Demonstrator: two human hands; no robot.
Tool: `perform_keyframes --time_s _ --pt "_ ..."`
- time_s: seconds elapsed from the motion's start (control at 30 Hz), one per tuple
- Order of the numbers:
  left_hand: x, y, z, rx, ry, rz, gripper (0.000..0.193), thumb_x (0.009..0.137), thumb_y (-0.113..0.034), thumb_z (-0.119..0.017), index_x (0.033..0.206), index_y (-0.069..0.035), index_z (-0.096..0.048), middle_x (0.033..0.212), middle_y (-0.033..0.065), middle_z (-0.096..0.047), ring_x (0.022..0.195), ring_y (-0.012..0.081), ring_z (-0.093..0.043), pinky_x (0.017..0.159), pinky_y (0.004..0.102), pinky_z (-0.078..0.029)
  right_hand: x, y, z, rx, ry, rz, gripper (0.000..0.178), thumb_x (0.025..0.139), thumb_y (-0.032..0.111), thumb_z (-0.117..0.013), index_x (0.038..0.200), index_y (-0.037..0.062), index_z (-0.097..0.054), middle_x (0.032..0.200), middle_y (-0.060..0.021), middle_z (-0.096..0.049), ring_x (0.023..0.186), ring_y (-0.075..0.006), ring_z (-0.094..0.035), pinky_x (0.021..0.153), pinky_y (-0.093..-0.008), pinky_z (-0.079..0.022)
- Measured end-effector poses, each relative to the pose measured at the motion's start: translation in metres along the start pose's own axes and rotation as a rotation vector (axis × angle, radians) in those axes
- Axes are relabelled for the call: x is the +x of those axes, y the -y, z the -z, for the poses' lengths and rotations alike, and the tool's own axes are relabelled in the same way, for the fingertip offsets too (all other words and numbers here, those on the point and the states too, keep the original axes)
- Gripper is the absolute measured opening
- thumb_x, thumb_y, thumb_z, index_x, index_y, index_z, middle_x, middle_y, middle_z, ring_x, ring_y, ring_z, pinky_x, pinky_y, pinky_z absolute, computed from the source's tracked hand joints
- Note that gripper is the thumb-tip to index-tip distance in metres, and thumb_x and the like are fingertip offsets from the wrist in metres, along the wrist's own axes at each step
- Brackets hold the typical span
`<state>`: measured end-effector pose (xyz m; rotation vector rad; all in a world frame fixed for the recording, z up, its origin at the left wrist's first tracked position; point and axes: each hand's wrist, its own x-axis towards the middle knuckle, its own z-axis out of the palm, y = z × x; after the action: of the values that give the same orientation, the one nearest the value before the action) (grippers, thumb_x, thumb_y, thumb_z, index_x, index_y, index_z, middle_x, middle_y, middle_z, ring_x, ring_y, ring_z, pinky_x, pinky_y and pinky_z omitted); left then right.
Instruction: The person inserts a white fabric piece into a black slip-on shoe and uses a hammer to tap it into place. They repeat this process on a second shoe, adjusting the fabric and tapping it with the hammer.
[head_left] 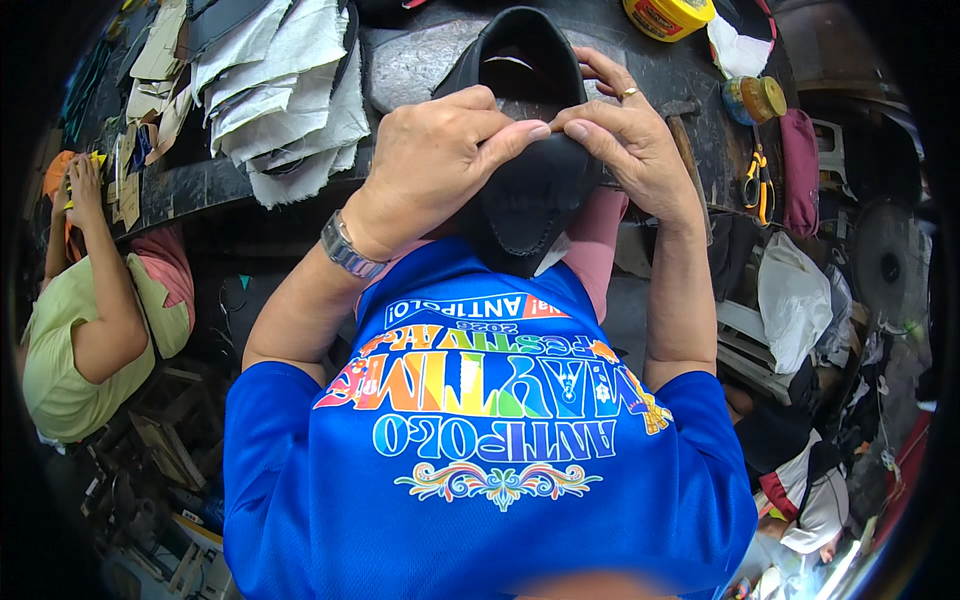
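A black shoe upper [532, 190] is held up at the edge of the dark worktable, its rounded opening toward the far side and its stitched toe end toward me. My left hand [430, 150] pinches the rim of the opening from the left, thumb and index finger pressed together. My right hand [635, 135] pinches the same rim from the right, its thumb close to the left thumb; its other fingers lie along the upper's far right side. Whether something small sits between the fingertips is hidden. Behind the upper lies a grey stone slab [415, 68].
White fabric pieces [285, 95] are piled at the table's left. On the right are a hammer [683, 110], a glass jar [752, 100], orange-handled scissors [757, 185], a maroon pouch [800, 170] and a yellow tub [668, 15]. A co-worker in a light green shirt [90, 340] sits at left.
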<state>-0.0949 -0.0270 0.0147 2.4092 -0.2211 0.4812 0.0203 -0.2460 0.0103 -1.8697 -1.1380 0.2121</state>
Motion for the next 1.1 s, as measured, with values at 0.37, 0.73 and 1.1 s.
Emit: perform_keyframes --time_s 0.37,0.73,1.1 --pt "-0.002 0.002 -0.006 -0.01 -0.047 -0.015 0.03 0.088 -0.042 -0.076 0.084 -0.012 -0.081 0.075 0.0016 -0.064 0.063 0.0227 -0.067 0.055 0.0342 -0.051 -0.005 -0.001 -0.002 0.145 0.008 -0.051 0.019 0.086 0.023 -0.079 0.098 0.0086 -0.08 0.154 -0.0139 -0.048 0.139 -0.0327 -0.046 0.113 -0.0464 -0.037" --pt "-0.007 0.004 -0.003 -0.059 0.001 -0.038 0.024 0.085 -0.032 -0.081 0.092 -0.009 -0.078 0.085 0.0036 -0.069 0.073 0.0234 -0.071 0.062 0.0322 -0.055 -0.012 -0.005 -0.01 0.226 -0.044 -0.1 0.021 0.082 0.025 -0.082 0.098 0.0105 -0.081 0.158 -0.0131 -0.045 0.142 -0.0323 -0.043 0.115 -0.047 -0.036" --pt "-0.011 0.002 0.0 -0.062 -0.012 -0.039 0.021 0.082 -0.026 -0.083 0.093 -0.009 -0.076 0.087 0.0048 -0.069 0.075 0.0237 -0.071 0.064 0.032 -0.056 -0.015 0.0 -0.018 0.344 -0.118 -0.176 0.019 0.078 0.017 -0.084 0.095 0.0087 -0.082 0.157 -0.0112 -0.046 0.128 -0.024 -0.057 0.105 -0.0402 -0.046"
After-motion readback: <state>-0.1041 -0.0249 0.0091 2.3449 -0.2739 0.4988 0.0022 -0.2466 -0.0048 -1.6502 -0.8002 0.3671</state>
